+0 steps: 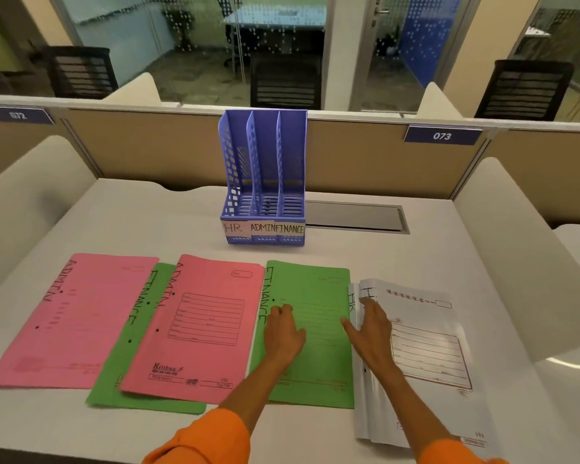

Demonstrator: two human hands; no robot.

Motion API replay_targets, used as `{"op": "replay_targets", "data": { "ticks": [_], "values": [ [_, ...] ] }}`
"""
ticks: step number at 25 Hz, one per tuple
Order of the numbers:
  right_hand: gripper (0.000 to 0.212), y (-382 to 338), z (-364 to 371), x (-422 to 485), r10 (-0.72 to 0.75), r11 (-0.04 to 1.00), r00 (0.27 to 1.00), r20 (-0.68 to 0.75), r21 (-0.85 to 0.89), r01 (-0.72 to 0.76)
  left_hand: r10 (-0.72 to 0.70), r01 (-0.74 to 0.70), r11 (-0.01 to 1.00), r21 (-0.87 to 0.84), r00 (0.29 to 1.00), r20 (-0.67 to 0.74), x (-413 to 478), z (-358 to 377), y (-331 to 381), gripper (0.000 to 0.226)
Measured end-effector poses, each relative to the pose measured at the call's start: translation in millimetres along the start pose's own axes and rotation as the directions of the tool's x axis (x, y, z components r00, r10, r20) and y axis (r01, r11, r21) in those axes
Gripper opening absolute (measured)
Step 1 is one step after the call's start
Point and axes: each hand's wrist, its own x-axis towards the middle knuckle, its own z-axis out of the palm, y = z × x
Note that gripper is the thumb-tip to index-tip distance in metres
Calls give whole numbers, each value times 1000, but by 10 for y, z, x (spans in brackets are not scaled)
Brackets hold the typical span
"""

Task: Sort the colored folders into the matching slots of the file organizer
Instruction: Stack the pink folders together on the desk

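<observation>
A blue file organizer [263,182] stands at the back of the desk; its three slots are labelled HR, ADMIN and FINANCE and hold nothing. Folders lie flat in a row in front of it: a pink ADMIN folder [61,319], a green FINANCE folder [121,373] partly under a second pink ADMIN folder [198,329], another green FINANCE folder [318,329], and white HR folders [429,356] stacked at the right. My left hand [283,333] rests flat on the right green folder. My right hand [370,333] touches the raised left edge of the white stack, fingers spread.
The white desk [399,256] has a metal cable hatch [352,217] right of the organizer. Beige partition walls enclose it at the back and sides, with number plates 072 and 073. Black chairs and glass office walls lie beyond.
</observation>
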Motion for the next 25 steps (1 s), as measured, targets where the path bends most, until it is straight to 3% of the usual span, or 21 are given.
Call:
{"op": "replay_targets", "data": {
  "ticks": [6, 14, 21, 25],
  "values": [
    [70, -380, 515, -58, -138, 989, 973, 187, -22, 144, -67, 67, 998, -6, 996, -56, -23, -352, -346, 59],
    [72, -1207, 1237, -135, -239, 968, 934, 265, -10, 251, -153, 151, 988, -27, 979, -132, 117, -1096, -1295, 56],
    [72, -2029, 1994, -294, -274, 954, 895, 353, -17, 298, -211, 201, 976, -80, 965, -156, 399, -1682, -2103, 54],
    [71, -2279, 2314, -405, -220, 966, 893, 392, -38, 255, -256, 245, 963, -108, 961, -105, 556, -1809, -2427, 43]
  ]
}}
